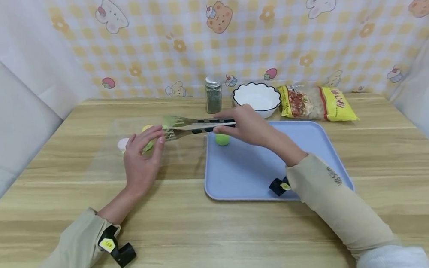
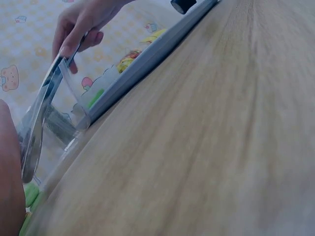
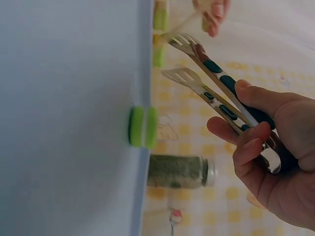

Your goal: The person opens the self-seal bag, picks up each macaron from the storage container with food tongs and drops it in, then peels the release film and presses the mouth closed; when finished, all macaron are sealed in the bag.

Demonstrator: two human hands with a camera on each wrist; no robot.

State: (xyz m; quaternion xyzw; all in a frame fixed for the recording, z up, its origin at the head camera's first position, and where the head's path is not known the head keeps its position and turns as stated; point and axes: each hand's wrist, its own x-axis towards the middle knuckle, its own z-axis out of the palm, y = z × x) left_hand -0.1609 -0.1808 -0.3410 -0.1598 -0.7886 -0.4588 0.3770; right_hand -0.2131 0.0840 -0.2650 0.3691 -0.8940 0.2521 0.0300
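Note:
My right hand (image 1: 246,124) grips metal tongs (image 3: 216,81) with dark handle inserts. In the right wrist view their slotted tips stand apart with nothing between them. My left hand (image 1: 141,160) is at the near side of a clear plastic box (image 1: 104,162), its thumb and fingers around the clear plastic. The tong tips overlap the box beside the left fingertips. Inside are macarons, among them a pale pink one (image 1: 123,144), a yellow one (image 1: 146,127) and a green one (image 1: 148,146), partly hidden by the fingers. Another green macaron (image 3: 143,127) sits on the blue tray (image 1: 238,179).
Behind the tray stand a jar of dried herbs (image 1: 214,96) and a white scalloped bowl (image 1: 256,97). A yellow food packet (image 1: 316,103) lies right of the bowl. A checked cloth (image 1: 189,37) hangs behind the wooden table (image 1: 193,235).

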